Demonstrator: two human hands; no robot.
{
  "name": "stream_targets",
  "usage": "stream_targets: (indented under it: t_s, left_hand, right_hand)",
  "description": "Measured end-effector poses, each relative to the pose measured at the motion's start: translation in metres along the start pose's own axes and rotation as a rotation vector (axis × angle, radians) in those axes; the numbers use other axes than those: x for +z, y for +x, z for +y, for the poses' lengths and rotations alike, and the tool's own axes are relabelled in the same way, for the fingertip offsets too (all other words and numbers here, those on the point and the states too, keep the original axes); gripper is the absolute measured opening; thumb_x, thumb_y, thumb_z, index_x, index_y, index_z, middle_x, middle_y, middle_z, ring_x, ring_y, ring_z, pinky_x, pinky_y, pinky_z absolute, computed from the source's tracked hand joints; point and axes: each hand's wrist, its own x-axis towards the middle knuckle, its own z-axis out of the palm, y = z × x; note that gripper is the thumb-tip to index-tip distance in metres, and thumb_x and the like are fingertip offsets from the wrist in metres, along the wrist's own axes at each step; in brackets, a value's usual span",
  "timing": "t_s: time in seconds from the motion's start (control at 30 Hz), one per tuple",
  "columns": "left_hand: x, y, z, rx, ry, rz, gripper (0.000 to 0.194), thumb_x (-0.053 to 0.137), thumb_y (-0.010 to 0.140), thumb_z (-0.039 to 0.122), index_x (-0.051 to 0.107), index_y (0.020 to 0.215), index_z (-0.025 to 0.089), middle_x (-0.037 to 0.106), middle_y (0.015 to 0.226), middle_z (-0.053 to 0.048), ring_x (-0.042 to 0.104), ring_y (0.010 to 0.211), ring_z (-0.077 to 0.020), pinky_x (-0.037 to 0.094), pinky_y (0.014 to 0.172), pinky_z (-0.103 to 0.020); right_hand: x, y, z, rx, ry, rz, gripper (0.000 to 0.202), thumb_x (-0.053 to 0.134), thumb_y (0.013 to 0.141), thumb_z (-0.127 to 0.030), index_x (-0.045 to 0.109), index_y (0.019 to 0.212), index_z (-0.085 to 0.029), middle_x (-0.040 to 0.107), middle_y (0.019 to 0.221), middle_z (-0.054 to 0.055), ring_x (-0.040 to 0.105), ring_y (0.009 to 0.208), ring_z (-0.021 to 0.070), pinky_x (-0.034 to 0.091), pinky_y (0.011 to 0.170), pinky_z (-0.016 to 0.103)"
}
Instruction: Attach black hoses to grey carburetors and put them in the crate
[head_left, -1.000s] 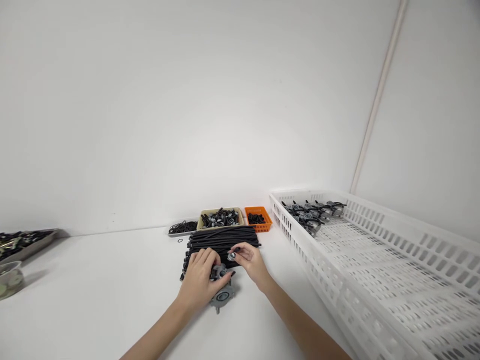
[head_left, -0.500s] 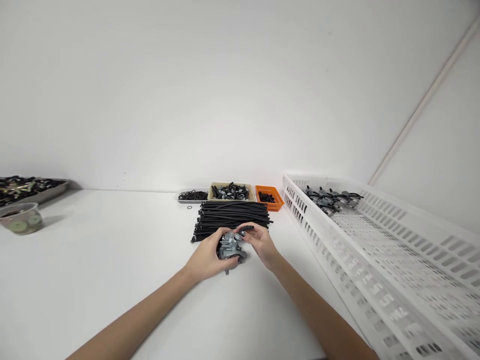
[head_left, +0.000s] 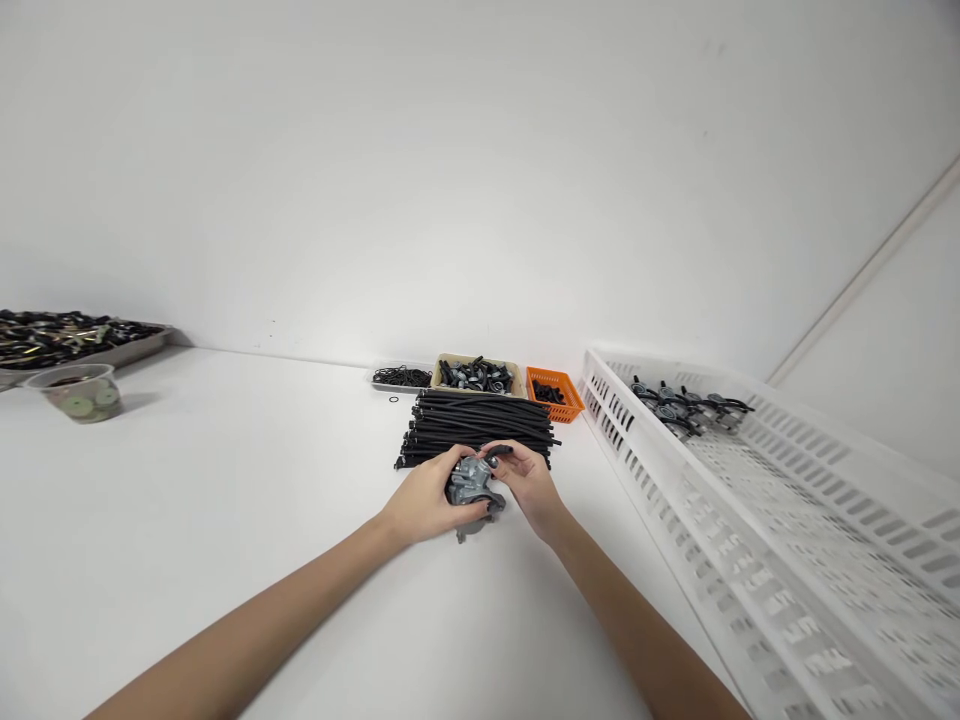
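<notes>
A grey metal part [head_left: 472,484], like a small carburetor, is held over the white table by my left hand [head_left: 429,500], its thumb across the near side and its fingers behind. My right hand [head_left: 527,484] pinches a short black tube [head_left: 498,452] at the upper right of the metal part. Where the tube meets the part is partly covered by my fingers. Just beyond both hands lies a pile of long black hoses [head_left: 480,425].
Behind the hoses stand a tray of black rings [head_left: 402,377], a cream tray [head_left: 517,378] of short tubes and an orange basket [head_left: 574,400]. A large white crate [head_left: 660,480] holding metal parts fills the right. Far left are a clear cup [head_left: 82,400] and a parts tray [head_left: 139,346].
The camera view has shifted, so the table items appear farther right. Both hands keep their hold on the metal part and the tube, with the metal part slightly turned.
</notes>
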Motion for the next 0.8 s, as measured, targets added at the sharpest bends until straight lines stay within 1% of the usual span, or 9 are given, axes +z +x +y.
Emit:
stream_targets:
  t_s: [0.1,0.27,0.33,0.43,0.5,0.63,0.7,0.8]
  left_hand:
    - [0.0,0.0,0.001,-0.005,-0.003,-0.002,0.047,0.066,0.069,0.039,0.052,0.111,0.024,0.067,0.097,-0.002,0.063,0.085,-0.0212,0.048,0.075,-0.031]
    - [0.0,-0.001,0.001,0.002,-0.011,0.005,0.049,0.066,0.069,0.039,0.051,0.113,0.024,0.068,0.099,-0.002,0.064,0.086,-0.0207,0.048,0.075,-0.03]
    - [0.0,-0.001,0.0,0.011,-0.011,0.012,0.049,0.066,0.069,0.038,0.051,0.113,0.024,0.068,0.099,-0.002,0.064,0.085,-0.0206,0.048,0.075,-0.03]
    - [0.001,0.0,0.0,0.035,-0.01,0.022,0.048,0.066,0.068,0.036,0.051,0.112,0.023,0.068,0.102,-0.002,0.065,0.088,-0.0211,0.049,0.075,-0.029]
    - [0.001,0.0,-0.001,0.048,-0.011,0.03,0.049,0.066,0.068,0.035,0.052,0.114,0.024,0.067,0.106,-0.002,0.065,0.091,-0.0219,0.05,0.076,-0.029]
    - [0.001,0.0,-0.001,0.056,-0.014,0.023,0.05,0.066,0.067,0.033,0.052,0.114,0.024,0.067,0.105,-0.002,0.064,0.091,-0.0223,0.05,0.078,-0.031]
    - [0.001,0.0,0.0,0.048,-0.019,0.016,0.047,0.066,0.067,0.033,0.052,0.111,0.024,0.068,0.102,-0.002,0.065,0.088,-0.0214,0.05,0.077,-0.031]
    - [0.001,0.0,0.0,0.022,-0.023,0.012,0.047,0.066,0.068,0.035,0.051,0.111,0.023,0.068,0.098,-0.001,0.064,0.085,-0.0203,0.049,0.075,-0.03]
  right_hand:
    - [0.001,0.001,0.0,0.007,0.01,0.011,0.023,0.076,0.068,-0.035,0.068,0.083,-0.02,0.066,0.084,0.002,0.06,0.083,0.0153,0.047,0.083,0.031]
    - [0.003,0.003,0.006,0.049,0.044,0.059,0.03,0.081,0.06,-0.035,0.064,0.079,-0.019,0.064,0.08,0.001,0.059,0.078,0.0144,0.047,0.078,0.029]
    - [0.005,0.004,0.009,0.058,0.051,0.073,0.033,0.082,0.059,-0.036,0.064,0.081,-0.019,0.063,0.079,0.001,0.058,0.077,0.0146,0.047,0.077,0.029]
    - [0.008,0.003,0.011,0.066,0.046,0.074,0.035,0.081,0.06,-0.036,0.065,0.086,-0.019,0.064,0.082,0.002,0.058,0.079,0.0157,0.047,0.078,0.03]
    - [0.009,0.003,0.01,0.077,0.031,0.045,0.035,0.079,0.062,-0.038,0.067,0.089,-0.018,0.065,0.084,0.003,0.059,0.082,0.0171,0.046,0.079,0.032]
    - [0.008,0.001,0.006,0.112,0.005,-0.025,0.029,0.077,0.066,-0.039,0.069,0.084,-0.018,0.064,0.083,0.002,0.058,0.08,0.017,0.045,0.076,0.031]
    - [0.003,0.001,0.004,0.135,0.035,-0.079,0.026,0.075,0.069,-0.037,0.069,0.085,-0.018,0.063,0.084,0.002,0.057,0.079,0.0157,0.044,0.077,0.03]
    - [-0.005,0.001,0.004,0.157,0.145,-0.15,0.021,0.073,0.072,-0.033,0.068,0.085,-0.018,0.063,0.087,0.002,0.057,0.082,0.015,0.042,0.08,0.029]
